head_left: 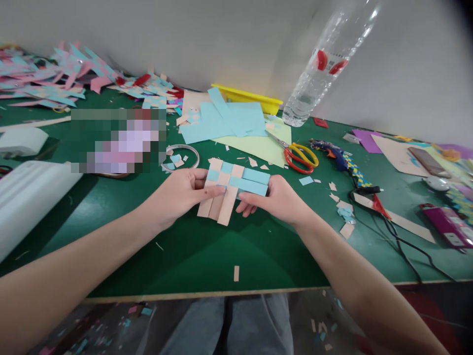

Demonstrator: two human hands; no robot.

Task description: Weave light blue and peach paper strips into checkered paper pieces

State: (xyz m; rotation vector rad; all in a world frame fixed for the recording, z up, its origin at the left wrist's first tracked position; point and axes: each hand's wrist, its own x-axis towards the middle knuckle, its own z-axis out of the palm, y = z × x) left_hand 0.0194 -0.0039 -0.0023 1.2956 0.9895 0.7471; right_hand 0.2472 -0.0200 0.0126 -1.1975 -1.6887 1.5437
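Note:
A woven piece of light blue and pale peach paper strips (224,178) is held above the green table between both hands. My left hand (185,195) pinches its left side, thumb on top. My right hand (275,198) grips the right end, where blue strips stick out sideways, its thumb along their lower edge. Peach strips hang down toward me from the woven part, between the two hands. The fingers behind the paper are partly hidden.
Behind the hands lie blue sheets (236,118), scissors (301,157), a tape ring (181,157) and a yellow tray (247,96). A bottle (314,74) stands back right. Right: a glue gun (336,155), its cable, a purple box (447,224). Left: a white device (33,202), woven pieces (48,74).

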